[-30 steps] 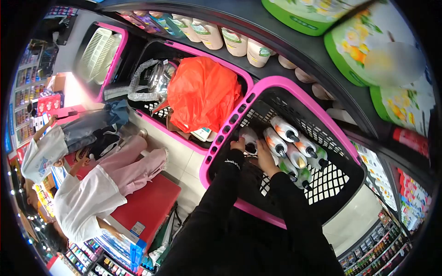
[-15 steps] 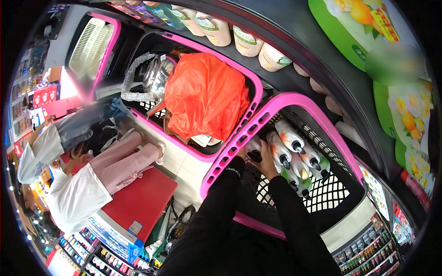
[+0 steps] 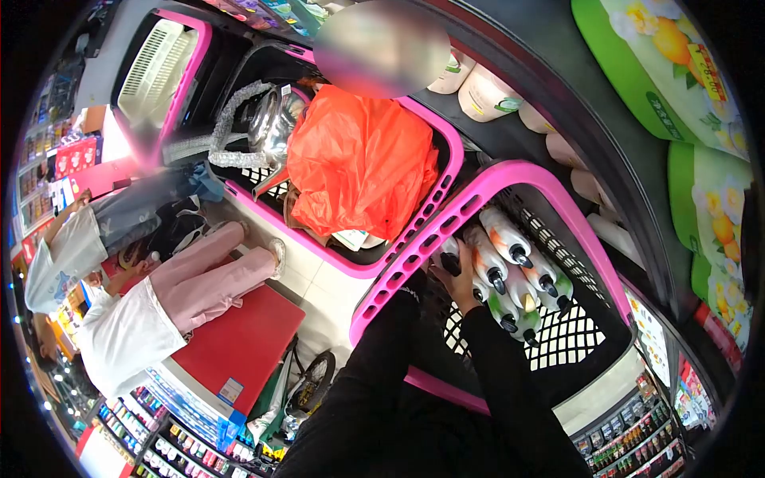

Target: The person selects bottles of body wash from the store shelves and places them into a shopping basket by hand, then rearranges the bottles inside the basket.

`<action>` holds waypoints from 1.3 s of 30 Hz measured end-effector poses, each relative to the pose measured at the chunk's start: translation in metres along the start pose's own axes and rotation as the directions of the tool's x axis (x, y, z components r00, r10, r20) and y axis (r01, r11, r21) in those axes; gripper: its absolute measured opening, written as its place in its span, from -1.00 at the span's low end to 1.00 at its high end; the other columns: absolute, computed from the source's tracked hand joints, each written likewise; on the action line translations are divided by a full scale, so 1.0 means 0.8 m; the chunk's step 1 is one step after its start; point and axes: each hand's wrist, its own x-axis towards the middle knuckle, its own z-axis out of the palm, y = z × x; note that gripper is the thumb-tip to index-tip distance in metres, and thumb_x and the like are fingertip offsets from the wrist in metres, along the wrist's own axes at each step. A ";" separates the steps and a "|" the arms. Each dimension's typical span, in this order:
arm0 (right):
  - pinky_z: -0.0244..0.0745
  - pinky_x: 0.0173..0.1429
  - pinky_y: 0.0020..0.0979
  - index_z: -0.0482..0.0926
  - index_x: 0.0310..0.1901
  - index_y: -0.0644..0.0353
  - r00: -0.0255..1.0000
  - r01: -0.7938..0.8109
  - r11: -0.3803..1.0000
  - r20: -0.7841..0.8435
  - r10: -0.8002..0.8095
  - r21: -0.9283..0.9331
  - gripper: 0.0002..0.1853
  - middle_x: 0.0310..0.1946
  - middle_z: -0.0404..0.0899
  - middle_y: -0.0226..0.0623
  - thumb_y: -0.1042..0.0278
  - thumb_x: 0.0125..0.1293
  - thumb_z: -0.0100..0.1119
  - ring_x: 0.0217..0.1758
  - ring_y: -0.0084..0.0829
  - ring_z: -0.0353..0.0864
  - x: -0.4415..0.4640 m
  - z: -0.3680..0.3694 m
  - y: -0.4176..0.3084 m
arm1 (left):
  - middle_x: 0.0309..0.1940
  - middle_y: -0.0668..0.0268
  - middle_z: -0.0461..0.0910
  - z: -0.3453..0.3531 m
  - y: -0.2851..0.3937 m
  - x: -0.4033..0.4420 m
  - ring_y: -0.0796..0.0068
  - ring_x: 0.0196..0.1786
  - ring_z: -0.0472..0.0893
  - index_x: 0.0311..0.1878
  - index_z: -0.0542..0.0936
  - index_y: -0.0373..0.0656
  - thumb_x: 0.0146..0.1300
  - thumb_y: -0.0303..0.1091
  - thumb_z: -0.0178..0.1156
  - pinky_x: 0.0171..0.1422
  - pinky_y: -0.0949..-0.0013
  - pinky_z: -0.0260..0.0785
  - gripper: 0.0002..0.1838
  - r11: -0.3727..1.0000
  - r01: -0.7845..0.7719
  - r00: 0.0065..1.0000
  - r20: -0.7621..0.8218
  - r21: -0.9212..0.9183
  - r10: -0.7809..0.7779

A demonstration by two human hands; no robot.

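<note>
Inside a black shopping basket with a pink rim (image 3: pixel 470 209), several white bottles with black caps and orange and green prints (image 3: pixel 504 239) lie side by side. My right hand (image 3: pixel 460 285) is closed on the black-capped end of a bottle (image 3: pixel 450 259) at the left side of the group. My left arm in a black sleeve (image 3: pixel 390 319) reaches to the basket's left side. The pink rim and the sleeve hide my left hand, so its fingers do not show.
A second pink-rimmed basket (image 3: pixel 319 259) holds a red plastic bag (image 3: pixel 358 163) and a shiny metallic item (image 3: pixel 271 123). Shelves with pale tubs (image 3: pixel 486 94) run along the right. Two people stand at left near a red box (image 3: pixel 247 338).
My right hand and the bottle it grips have shifted slightly left and up in the basket. My left hand, partly visible before, is now hidden. The view has turned a little.
</note>
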 end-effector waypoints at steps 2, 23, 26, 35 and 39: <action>0.23 0.13 -0.31 0.22 0.12 0.27 0.999 -0.034 0.999 0.027 0.033 0.039 -0.16 -0.04 0.36 -0.06 0.38 -0.31 0.40 0.05 -0.18 0.35 0.000 -0.002 0.001 | -0.21 0.13 0.48 0.002 -0.004 0.008 0.22 -0.25 0.48 0.01 0.38 -0.26 0.11 -0.10 -0.06 -0.18 0.25 0.33 -0.51 0.992 -0.117 0.993 0.000 0.041 0.117; 0.24 0.14 -0.45 0.28 0.10 0.34 0.988 -0.114 0.956 0.135 0.080 0.270 -0.15 -0.05 0.44 -0.21 0.31 -0.34 0.44 0.02 -0.46 0.41 -0.057 -0.189 -0.146 | 0.11 -0.05 0.25 0.025 0.109 -0.198 0.05 0.20 0.24 0.22 0.10 -0.23 -0.40 -0.19 0.41 0.26 0.19 0.09 0.03 0.099 -0.837 0.507 0.694 0.538 0.512; 0.29 0.09 -0.45 0.28 0.12 0.31 0.991 -0.083 0.956 0.125 0.050 0.283 -0.16 -0.10 0.47 -0.16 0.25 -0.29 0.43 -0.03 -0.43 0.46 -0.093 -0.254 -0.204 | 0.12 0.08 0.27 0.030 0.161 -0.278 0.10 0.22 0.22 0.15 0.23 -0.14 -0.38 -0.21 0.41 0.22 0.11 0.11 -0.10 -0.084 -0.918 0.336 0.874 0.387 0.350; 0.33 -0.01 -0.49 0.30 0.15 0.13 0.920 0.156 0.978 0.339 -0.196 0.142 -0.19 -0.16 0.50 -0.25 0.21 -0.23 0.43 -0.11 -0.51 0.48 -0.212 -0.434 -0.310 | -0.20 0.10 0.47 0.088 0.096 -0.423 0.11 -0.11 0.45 -0.06 0.42 -0.21 -0.42 -0.20 0.45 0.00 0.23 0.30 -0.27 -0.082 -0.994 0.044 0.951 0.073 0.307; 0.35 0.01 -0.47 0.31 0.14 0.09 0.862 0.352 0.933 0.362 -0.356 0.079 -0.22 -0.08 0.48 -0.23 0.14 -0.20 0.39 -0.06 -0.36 0.51 -0.268 -0.498 -0.309 | -0.28 0.10 0.48 0.123 0.063 -0.530 0.10 -0.16 0.47 -0.18 0.47 -0.25 -0.47 -0.23 0.47 -0.06 0.24 0.33 -0.34 -0.145 -0.989 -0.083 0.886 -0.018 0.456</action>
